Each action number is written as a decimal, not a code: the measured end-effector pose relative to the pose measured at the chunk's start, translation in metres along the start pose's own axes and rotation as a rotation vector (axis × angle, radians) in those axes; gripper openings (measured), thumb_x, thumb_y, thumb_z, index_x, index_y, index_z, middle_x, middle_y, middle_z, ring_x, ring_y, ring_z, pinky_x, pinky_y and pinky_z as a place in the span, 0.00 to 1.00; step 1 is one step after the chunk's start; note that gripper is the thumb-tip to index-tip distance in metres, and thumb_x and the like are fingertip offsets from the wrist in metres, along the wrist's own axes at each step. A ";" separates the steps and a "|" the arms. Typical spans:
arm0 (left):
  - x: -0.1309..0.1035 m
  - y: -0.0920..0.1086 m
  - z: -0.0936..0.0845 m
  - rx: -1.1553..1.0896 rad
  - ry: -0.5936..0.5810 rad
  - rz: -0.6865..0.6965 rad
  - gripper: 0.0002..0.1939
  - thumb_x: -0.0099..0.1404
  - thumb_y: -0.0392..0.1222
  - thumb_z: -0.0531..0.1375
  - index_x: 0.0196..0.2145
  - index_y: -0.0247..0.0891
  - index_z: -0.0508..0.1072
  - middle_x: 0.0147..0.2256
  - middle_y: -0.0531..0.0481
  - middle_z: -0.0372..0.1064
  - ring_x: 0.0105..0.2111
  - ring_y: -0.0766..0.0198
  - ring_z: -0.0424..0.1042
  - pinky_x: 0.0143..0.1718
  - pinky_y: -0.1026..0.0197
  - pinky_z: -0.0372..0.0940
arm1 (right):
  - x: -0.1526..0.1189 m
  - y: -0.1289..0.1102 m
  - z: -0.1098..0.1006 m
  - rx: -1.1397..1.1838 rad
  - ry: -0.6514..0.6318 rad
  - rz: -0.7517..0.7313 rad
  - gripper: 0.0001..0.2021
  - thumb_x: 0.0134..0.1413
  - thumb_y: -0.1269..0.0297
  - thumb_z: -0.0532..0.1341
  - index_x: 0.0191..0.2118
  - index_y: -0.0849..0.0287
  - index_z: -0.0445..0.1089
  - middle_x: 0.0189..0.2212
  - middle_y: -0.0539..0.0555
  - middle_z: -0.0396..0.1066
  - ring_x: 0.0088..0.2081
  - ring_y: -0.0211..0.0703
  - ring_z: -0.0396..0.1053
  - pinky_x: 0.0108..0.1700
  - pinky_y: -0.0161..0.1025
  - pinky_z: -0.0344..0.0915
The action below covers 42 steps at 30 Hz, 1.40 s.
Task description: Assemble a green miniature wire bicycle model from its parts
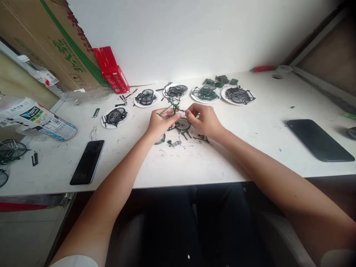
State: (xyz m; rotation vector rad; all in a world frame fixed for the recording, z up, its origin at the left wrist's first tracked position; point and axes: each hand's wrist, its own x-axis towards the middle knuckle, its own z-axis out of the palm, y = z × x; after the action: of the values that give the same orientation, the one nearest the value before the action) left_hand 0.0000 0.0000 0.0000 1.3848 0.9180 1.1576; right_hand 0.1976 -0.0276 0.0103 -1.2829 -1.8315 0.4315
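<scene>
Reach in with both bare forearms from the lower corners, above dark-clad legs, onto a white table. Pinch a small green bicycle frame in the left hand, raised over the middle of the table and angled, with thin bars jutting out beyond the grip. Bring the right hand close to the right end of that frame, curled, thumb and forefinger near each other; cannot tell whether pinching a tiny part or only touching. Find a spoked wheel just below, between the hands, then a curved green piece, a grey wire rack and a black part lying loose nearer the table's front edge. Count five white plates farther back in a curved row, loaded with dark and green wheels and frames, with green pieces heaped behind two on the right. See a phone flat at left, a black slab flat at right, a large clear bottle on its side at far left, and a red box upright beside the cardboard carton.
</scene>
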 end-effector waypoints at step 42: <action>0.005 -0.009 -0.007 0.151 0.103 0.209 0.18 0.57 0.48 0.76 0.40 0.35 0.82 0.37 0.44 0.81 0.33 0.60 0.77 0.37 0.59 0.74 | 0.009 0.020 -0.008 -0.087 -0.013 -0.012 0.17 0.70 0.49 0.61 0.41 0.57 0.80 0.38 0.60 0.81 0.44 0.59 0.73 0.49 0.51 0.66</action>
State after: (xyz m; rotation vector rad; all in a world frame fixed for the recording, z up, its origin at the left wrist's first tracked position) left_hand -0.0048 0.0074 -0.0080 1.5847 0.9672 1.3492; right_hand 0.2149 -0.0123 0.0051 -1.3297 -1.8862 0.3574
